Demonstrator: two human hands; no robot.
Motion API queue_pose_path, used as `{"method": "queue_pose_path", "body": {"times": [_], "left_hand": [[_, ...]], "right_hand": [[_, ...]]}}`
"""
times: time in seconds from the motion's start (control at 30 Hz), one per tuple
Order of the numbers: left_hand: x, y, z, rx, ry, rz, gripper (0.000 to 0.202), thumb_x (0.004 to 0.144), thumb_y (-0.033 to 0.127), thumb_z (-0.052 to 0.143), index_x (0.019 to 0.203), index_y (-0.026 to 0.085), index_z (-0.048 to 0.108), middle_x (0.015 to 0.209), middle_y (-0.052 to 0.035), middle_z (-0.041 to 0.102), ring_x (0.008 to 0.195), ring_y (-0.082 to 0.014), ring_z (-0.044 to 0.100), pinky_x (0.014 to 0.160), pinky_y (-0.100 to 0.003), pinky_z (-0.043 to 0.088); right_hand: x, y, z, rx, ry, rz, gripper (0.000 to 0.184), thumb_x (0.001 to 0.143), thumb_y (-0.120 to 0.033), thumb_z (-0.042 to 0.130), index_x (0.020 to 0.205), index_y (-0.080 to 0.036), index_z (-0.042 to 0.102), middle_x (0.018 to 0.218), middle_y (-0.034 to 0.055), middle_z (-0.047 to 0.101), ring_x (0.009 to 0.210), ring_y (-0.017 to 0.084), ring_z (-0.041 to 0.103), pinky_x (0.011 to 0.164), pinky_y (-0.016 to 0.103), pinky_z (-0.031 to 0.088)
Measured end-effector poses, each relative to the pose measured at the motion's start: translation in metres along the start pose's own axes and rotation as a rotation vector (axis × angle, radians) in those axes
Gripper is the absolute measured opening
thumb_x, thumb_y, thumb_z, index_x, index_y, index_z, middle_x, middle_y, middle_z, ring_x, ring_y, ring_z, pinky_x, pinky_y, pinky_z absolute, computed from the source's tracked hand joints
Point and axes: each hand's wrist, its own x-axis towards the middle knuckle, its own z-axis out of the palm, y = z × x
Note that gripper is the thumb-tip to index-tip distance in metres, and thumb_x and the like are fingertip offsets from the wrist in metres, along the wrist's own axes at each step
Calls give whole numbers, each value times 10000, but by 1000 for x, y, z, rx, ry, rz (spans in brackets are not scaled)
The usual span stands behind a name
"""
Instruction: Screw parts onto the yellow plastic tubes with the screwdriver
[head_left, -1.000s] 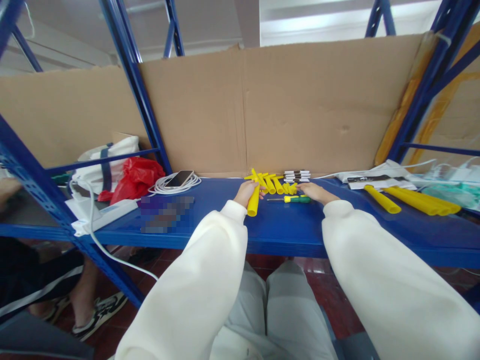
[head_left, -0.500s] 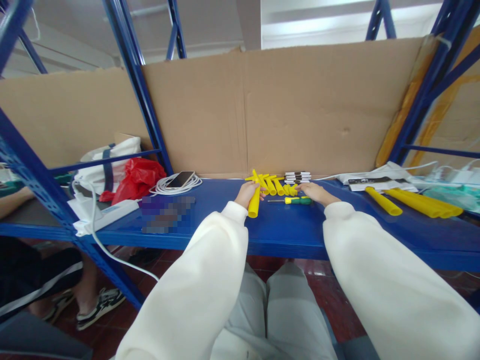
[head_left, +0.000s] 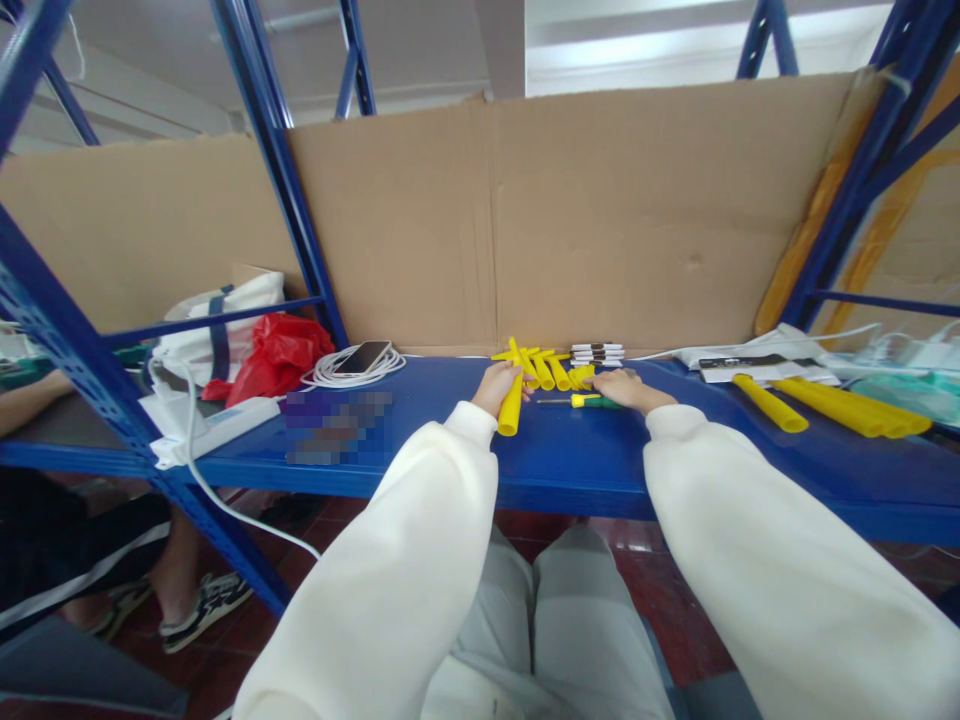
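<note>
A hollow yellow plastic tube (head_left: 510, 408) is held by my left hand (head_left: 495, 388), whose fingers are closed around its middle. The tube's wide round end points toward me, and a narrow yellow tip shows beyond the fingers. My right hand (head_left: 624, 387) lies low over the surface with its fingers stretched left. Its fingertips are at the upper edge of a screwdriver (head_left: 589, 401) with a yellow and green handle, close to small yellow pieces (head_left: 579, 376); whether they press on either is too small to tell. Several yellow plastic parts (head_left: 553, 372) lie in a row behind both hands.
White-and-black packs (head_left: 598, 354) sit against the cardboard wall (head_left: 600, 230). More yellow tubes (head_left: 769, 403) lie at right beside a white bag. A phone (head_left: 365, 357) rests on a coiled white cable at left, near a power strip (head_left: 232, 427). Another person sits far left.
My right hand has moved slightly left and toward me, from the small yellow pieces onto the edge of the screwdriver handle. My left hand keeps the tube nearly still.
</note>
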Motion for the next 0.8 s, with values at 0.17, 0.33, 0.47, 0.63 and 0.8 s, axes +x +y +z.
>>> {"method": "queue_pose_path", "body": {"times": [0.17,0.33,0.47,0.63,0.8], "left_hand": [[-3,1,0,66,13,60,367,878,52,627,1242,82,600,649,14,667,393,-76,534,443,-198,459],[-6,0,0,90,-43,128,482,810,-3,676,1278,70,587,658,25,653,431,-80,569,476,-199,484],[-5,-5,1,181,2,150,559,828,15,654,1360,114,516,773,-4,685,441,-74,593,469,-189,497],[-5,-10,1,326,47,225,487,840,8,612,1296,161,540,876,-28,698,488,-72,621,478,-172,501],[-2,-11,-3,429,77,292,423,841,4,606,1225,171,545,786,4,671,508,-83,624,448,-142,462]], "right_hand": [[-15,-13,-19,44,-11,76,350,943,-299,465,1052,-263,796,1248,35,734,1248,311,612,1113,499,415],[-29,-12,-35,222,-184,-135,262,829,-335,676,1033,-233,806,1141,35,770,1114,267,685,993,324,508],[-35,-12,-34,49,-208,-130,253,746,-265,761,994,-236,808,1091,43,780,1044,273,708,955,323,521],[-36,-21,-27,-133,-79,-89,250,766,-227,764,1012,-248,795,1135,81,769,1124,318,683,1035,422,476],[-35,-18,-26,-148,38,-126,275,822,-236,723,1093,-242,771,1155,95,763,1103,288,692,975,349,494]]}}
